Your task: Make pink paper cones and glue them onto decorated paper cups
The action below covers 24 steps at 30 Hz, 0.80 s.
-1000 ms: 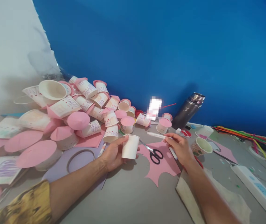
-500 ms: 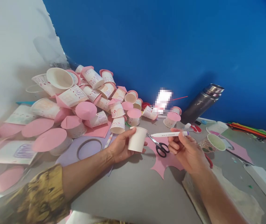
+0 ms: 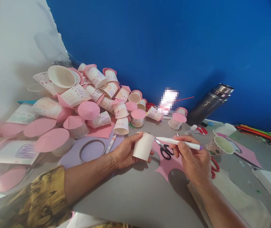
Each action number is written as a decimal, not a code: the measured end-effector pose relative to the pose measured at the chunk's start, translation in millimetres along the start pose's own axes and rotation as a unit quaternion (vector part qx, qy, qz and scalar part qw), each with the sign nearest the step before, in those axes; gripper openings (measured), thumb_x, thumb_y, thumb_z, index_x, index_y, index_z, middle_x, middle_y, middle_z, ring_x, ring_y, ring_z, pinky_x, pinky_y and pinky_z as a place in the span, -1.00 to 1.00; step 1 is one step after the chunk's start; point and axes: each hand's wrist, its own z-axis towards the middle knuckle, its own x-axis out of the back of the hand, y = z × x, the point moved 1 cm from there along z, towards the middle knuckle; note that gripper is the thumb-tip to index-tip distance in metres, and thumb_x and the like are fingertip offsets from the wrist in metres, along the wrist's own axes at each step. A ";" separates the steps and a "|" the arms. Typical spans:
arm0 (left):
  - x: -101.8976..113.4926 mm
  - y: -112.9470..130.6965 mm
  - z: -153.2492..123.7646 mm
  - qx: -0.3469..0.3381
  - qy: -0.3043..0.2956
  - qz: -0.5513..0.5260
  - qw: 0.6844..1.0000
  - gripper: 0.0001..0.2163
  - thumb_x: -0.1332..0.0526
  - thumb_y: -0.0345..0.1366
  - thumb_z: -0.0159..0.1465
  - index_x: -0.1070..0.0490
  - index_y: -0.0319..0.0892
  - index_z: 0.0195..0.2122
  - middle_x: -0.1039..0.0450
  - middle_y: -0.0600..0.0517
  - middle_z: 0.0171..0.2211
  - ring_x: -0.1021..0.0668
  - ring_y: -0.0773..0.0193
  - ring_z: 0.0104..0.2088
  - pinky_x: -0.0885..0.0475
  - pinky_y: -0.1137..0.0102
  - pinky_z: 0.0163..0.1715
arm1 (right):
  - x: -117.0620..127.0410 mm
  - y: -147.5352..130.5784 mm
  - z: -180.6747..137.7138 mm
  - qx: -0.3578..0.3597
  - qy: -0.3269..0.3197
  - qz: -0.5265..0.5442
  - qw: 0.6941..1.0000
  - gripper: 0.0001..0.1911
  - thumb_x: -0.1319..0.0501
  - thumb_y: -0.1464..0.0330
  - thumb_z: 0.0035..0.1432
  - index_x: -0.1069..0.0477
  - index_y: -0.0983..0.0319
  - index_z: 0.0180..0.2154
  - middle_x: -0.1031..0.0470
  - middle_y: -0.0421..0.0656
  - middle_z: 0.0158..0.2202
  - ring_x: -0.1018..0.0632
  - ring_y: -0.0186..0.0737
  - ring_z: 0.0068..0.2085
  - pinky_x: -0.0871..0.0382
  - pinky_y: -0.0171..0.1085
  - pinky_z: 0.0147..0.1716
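Note:
In my left hand is a plain white paper cup, tilted slightly, with the thumb near its rim. My right hand grips a white marker between thumb and fingers. Its purple end points right, and its other end lies close to the cup's right rim. Whether they touch I cannot tell. Black-handled scissors rest on a scalloped piece of pink paper between my hands. Another marker lies left of the cup, next to a roll of tape.
A heap of decorated paper cups with pink paper tops fills the left side. At the back right leans a dark thermos. A patterned cup, red-handled scissors and a power strip lie on the right.
My right hand has shifted its grip along the marker, so more of the purple end sticks out behind the fingers. The marker slants more, and the cup leans slightly more.

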 end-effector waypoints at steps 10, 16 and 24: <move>0.4 -2.2 1.1 0.002 -0.023 -0.005 1.000 -0.55 -0.12 -0.02 0.38 -0.45 -0.34 0.02 -0.57 -0.23 -0.22 -0.64 -0.05 -0.23 -0.57 0.11 -0.29 | 2.6 4.5 3.8 -0.020 0.018 -0.041 0.999 -0.80 -0.37 0.21 0.20 -0.57 0.20 -0.22 -0.52 -0.22 -0.54 -0.49 -0.32 -0.52 -0.43 -0.34 -0.51; 0.7 -2.5 0.3 -0.012 -0.003 0.004 1.000 -0.64 -0.19 -0.12 0.35 -0.45 -0.32 0.00 -0.56 -0.19 -0.27 -0.65 0.01 -0.30 -0.57 0.16 -0.33 | 2.9 6.1 3.5 -0.044 0.028 -0.016 0.998 -0.75 -0.40 0.18 0.16 -0.54 0.22 -0.25 -0.50 -0.20 -0.51 -0.46 -0.32 -0.52 -0.38 -0.32 -0.54; 2.9 -3.0 1.3 -0.027 -0.001 0.007 1.000 -0.57 -0.20 -0.05 0.34 -0.43 -0.35 0.02 -0.54 -0.23 -0.20 -0.63 -0.02 -0.25 -0.56 0.18 -0.36 | 3.6 8.3 9.7 -0.089 0.058 0.067 0.992 -0.69 -0.43 0.12 0.10 -0.52 0.21 -0.28 -0.36 -0.27 -0.61 -0.40 -0.35 -0.54 -0.30 -0.36 -0.55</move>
